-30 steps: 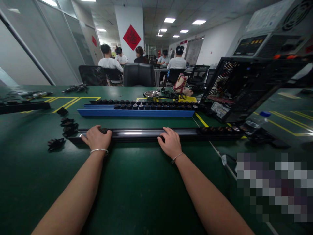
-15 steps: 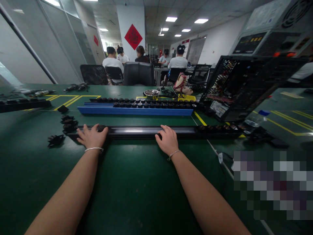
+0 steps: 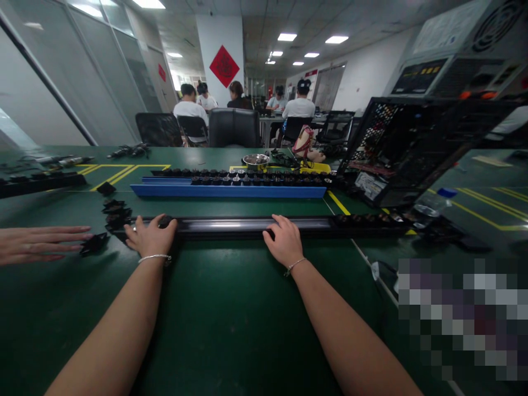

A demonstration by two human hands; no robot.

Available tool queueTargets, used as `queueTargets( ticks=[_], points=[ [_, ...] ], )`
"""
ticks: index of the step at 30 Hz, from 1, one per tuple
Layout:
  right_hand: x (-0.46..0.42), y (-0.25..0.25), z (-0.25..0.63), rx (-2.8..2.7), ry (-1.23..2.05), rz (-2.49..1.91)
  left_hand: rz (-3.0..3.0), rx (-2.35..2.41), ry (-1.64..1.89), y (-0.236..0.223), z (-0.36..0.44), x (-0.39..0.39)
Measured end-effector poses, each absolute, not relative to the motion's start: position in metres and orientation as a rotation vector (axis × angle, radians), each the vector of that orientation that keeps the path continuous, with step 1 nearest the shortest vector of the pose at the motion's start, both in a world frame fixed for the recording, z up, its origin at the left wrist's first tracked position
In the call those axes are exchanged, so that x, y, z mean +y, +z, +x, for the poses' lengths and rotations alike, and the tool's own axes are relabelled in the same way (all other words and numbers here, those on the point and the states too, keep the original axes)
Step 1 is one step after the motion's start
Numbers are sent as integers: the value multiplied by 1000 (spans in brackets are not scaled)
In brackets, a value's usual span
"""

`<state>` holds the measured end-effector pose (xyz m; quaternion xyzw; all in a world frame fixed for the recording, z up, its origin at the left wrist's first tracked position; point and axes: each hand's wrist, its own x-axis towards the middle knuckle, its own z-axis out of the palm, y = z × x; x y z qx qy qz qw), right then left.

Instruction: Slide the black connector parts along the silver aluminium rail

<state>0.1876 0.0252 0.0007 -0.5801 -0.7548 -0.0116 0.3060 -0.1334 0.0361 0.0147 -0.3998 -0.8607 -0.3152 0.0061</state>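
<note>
A long black rail (image 3: 223,224) with a shiny channel lies crosswise before me. My left hand (image 3: 152,237) is over its left end, fingers curved, with a small dark part (image 3: 165,221) between thumb and forefinger. The rest of that part is hidden. Further right, my right hand (image 3: 285,240) grips the rail near its middle, thumb on the near side and fingers over the top. Several black parts (image 3: 363,219) sit in the rail's right end. Loose black finned pieces (image 3: 113,208) lie by the left end, and another black piece (image 3: 94,245) is nearer to me.
Another person's hand (image 3: 41,243) reaches in from the left. Behind the rail lies a blue rail (image 3: 226,191) with rows of black parts. A metal bowl (image 3: 256,159), an open computer case (image 3: 412,148) and a bottle with a blue cap (image 3: 433,203) stand further off.
Another person's hand has come in from the left, beside the loose black piece. My left hand has shifted slightly left; my right hand stays on the rail.
</note>
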Motion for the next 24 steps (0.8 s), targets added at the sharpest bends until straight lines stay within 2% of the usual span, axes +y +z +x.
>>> queueTargets(
  ticks=[24],
  points=[
    [24, 2, 189, -1993, -35, -1532, -1088, -2757, -1099, 16, -162, 37]
  ],
)
